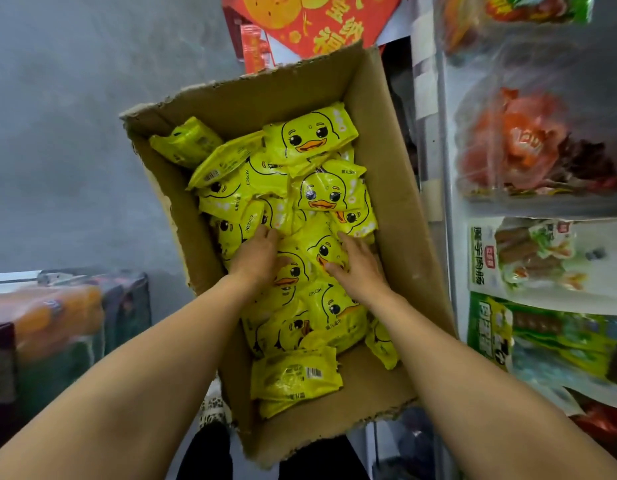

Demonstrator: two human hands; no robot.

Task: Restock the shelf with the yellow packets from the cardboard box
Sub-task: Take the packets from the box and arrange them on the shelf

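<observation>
Below me the cardboard box [400,188] stands open on the grey floor [75,133], its top edges torn and ragged, with the shelf [445,237] of bagged snacks [535,143] just to its right. Inside it lies a loose heap of yellow packets [293,237], glossy and crinkled, most printed with a cartoon duck face with black eyes and an orange bill; a few lie face down and show a barcode, like the one nearest me [296,375]. I count about twenty showing, but they overlap too much for an exact number. Both my bare forearms reach down into the middle of the heap. My left hand [257,259] lies palm down on the packets, fingers loosely curled onto the top ones. My right hand [357,266] lies beside it, fingers slightly spread, thumb and fingers closing round a duck-face packet [326,251] between my hands.
</observation>
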